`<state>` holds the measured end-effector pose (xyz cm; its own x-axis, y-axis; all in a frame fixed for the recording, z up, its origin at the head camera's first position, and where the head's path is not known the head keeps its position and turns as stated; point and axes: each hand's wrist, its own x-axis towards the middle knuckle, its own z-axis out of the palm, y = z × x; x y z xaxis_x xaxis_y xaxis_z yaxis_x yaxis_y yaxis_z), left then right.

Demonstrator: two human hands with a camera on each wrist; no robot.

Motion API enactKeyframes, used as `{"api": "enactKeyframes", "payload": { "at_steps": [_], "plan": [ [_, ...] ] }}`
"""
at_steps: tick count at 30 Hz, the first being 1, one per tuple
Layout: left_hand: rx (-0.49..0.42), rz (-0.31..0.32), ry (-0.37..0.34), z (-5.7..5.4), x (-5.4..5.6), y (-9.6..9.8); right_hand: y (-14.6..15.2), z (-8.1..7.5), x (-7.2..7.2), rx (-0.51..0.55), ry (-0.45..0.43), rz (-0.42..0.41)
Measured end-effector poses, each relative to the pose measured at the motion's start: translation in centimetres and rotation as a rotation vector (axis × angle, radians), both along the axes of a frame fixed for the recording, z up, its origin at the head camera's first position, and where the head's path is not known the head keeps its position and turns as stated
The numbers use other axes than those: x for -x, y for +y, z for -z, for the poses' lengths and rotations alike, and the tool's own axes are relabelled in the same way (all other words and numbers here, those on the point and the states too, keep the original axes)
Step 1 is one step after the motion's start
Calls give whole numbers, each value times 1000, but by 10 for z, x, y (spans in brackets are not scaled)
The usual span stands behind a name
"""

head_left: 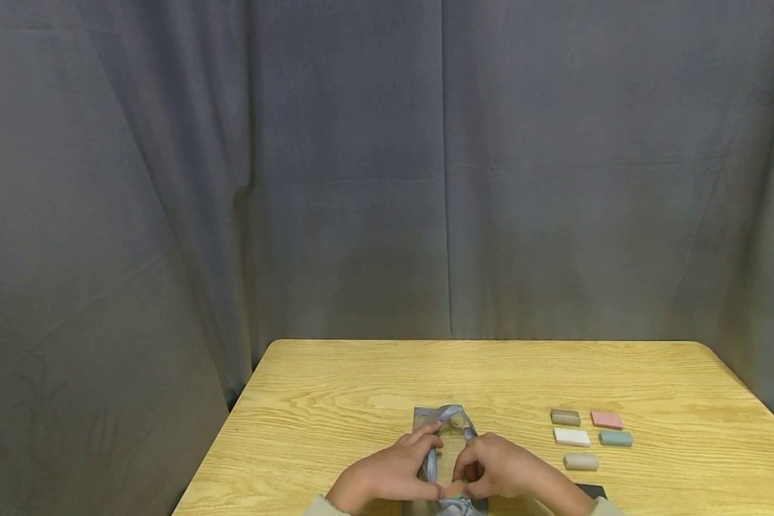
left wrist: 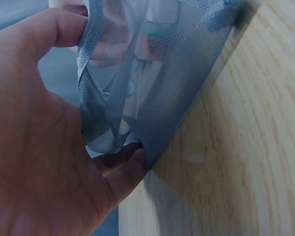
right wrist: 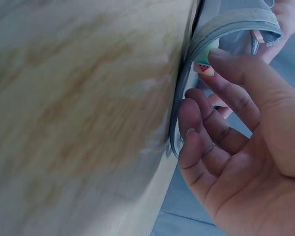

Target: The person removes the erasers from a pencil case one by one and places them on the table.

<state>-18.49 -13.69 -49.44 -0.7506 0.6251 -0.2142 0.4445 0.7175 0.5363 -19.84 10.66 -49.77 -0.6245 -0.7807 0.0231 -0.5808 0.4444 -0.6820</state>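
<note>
A grey mesh zipper pouch (head_left: 423, 414) lies on the table with its zipped mouth spread apart. My left hand (head_left: 393, 469) grips the pouch's edge; in the left wrist view the thumb hooks over the grey zipper band (left wrist: 92, 42) and other fingers hold the lower corner. My right hand (head_left: 499, 466) is at the pouch's mouth and pinches a small block, seemingly an eraser (right wrist: 204, 68), between thumb and index finger. It is orange-pink and green with a dark-dotted watermelon pattern. Part of it is hidden by the fingers and the pouch.
Several small blocks lie to the right on the wood-grain table (head_left: 335, 401): a brown one (head_left: 565, 417), a pink one (head_left: 607, 420), a white one (head_left: 572, 436), a teal one (head_left: 615, 438) and a beige one (head_left: 580, 461). A dark flat object (head_left: 592, 491) shows partly behind my right forearm. Grey curtains (head_left: 361, 179) hang behind.
</note>
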Motion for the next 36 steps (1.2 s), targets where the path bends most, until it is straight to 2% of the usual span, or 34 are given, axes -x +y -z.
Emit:
{"api": "enactKeyframes", "payload": {
  "at_steps": [8, 13, 19, 27, 36],
  "plan": [
    [-4, -9, -15, -2, -1, 1, 6, -3, 2, 55, 94, -35],
    [13, 3, 6, 1, 0, 1, 13, -6, 2, 100, 88, -38],
    [12, 4, -4, 2, 0, 0, 21, -8, 3, 111, 85, 0],
    [3, -2, -21, -1, -1, 1, 33, -13, 4, 120, 122, 41],
    [2, -7, -20, -3, -2, 2, 46, -22, 7, 114, 113, 91]
  ]
}}
